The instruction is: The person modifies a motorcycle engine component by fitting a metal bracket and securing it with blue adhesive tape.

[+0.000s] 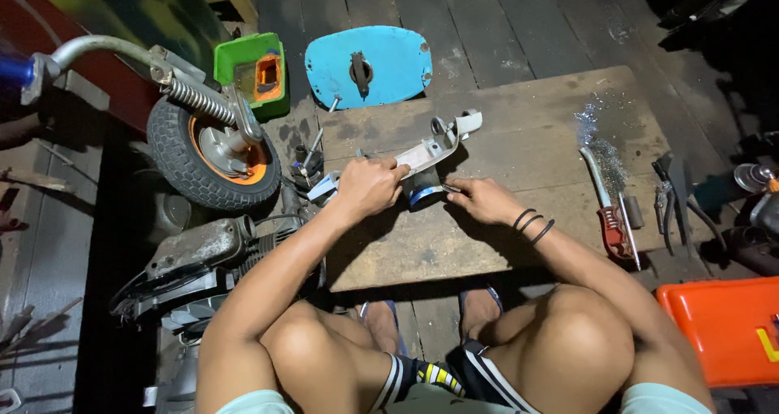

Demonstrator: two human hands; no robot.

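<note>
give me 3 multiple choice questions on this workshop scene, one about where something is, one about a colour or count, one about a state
1. Where does the blue oval panel lie?
A. on the floor beyond the wooden board
B. on the person's lap
C. inside the orange box

2. What colour is the rim of the small wheel?
A. white
B. orange
C. green

3. How is the grey-white part held?
A. it lies untouched on the board
B. the left hand grips it while the right hand is at its near end
C. the right hand alone lifts it overhead

Answers:
1 A, the panel rests on dark floor planks past the wooden board's far edge.
2 B, orange shows inside the black tyre.
3 B, the left hand closes around the part and the right hand touches its near end.
</note>
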